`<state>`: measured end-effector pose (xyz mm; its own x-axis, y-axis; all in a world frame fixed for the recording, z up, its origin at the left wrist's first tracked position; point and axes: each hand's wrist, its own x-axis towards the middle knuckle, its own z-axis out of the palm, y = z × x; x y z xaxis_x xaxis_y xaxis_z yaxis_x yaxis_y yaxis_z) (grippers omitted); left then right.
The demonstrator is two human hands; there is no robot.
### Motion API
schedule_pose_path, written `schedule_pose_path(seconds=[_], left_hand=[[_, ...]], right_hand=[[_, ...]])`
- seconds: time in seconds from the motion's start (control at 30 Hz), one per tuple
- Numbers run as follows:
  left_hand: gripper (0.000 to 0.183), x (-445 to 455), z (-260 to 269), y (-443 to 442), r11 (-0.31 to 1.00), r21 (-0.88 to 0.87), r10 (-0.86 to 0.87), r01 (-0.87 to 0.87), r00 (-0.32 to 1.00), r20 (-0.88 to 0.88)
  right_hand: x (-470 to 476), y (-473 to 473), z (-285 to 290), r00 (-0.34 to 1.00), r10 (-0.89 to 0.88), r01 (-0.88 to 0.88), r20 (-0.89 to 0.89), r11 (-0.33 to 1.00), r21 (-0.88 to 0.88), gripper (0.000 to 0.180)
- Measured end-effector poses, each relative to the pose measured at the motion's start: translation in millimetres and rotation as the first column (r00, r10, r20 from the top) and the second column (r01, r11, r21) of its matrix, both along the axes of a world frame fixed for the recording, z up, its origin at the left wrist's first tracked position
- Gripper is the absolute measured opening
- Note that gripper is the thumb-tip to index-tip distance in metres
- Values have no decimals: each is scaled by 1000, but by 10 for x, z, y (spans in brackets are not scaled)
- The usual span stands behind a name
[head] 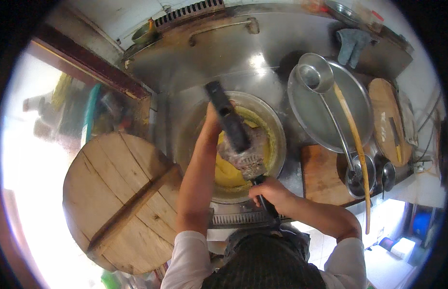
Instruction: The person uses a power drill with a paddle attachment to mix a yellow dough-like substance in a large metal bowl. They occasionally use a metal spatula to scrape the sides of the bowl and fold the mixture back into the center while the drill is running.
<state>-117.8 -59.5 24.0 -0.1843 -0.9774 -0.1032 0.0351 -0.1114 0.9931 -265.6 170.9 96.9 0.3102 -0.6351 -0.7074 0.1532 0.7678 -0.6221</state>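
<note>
A wide round metal pan (281,144) holds a yellow mass (227,173). Over it is a hand-held tool with a smeared greyish metal body (247,157), a long black upper part (227,117) and a black rear handle. My right hand (272,193) is closed around the rear handle near the pan's front edge. Near the top of the black part, my left hand (213,112) is partly hidden behind it, with skin showing on both sides; it appears to grip the tool. The tool's lower end cannot be made out.
A round wooden lid (119,202) lies at the left. To the right are a large metal basin (350,119) with a metal ladle (315,74) across it, a long wooden handle (354,137), a wooden board (321,173) and small metal bowls. A faucet (224,29) is behind.
</note>
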Motion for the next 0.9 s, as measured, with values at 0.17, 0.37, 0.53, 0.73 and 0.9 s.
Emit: schedule_pose_path(seconds=[0.17,0.37,0.53,0.73,0.9], left_hand=[[37,-163,3,-29,981,118,85,-154,888,452],[42,1,484,115,971,-17,204,-237,799,565],[40,452,351,126,944,-30,322,-329,896,306],[26,573,586,232,893,56,438,-446,892,117],[16,524,343,63,932,99,337,-349,934,119]], right_hand=[[-101,31,-101,990,-22,24,136,1000,-15,6],[60,-79,-649,968,87,-73,236,995,-68,4],[274,-199,-759,988,123,-92,89,951,-296,14],[260,-554,-659,907,303,-378,-292,892,-248,29],[287,-385,-496,902,204,-303,-381,927,-221,21]])
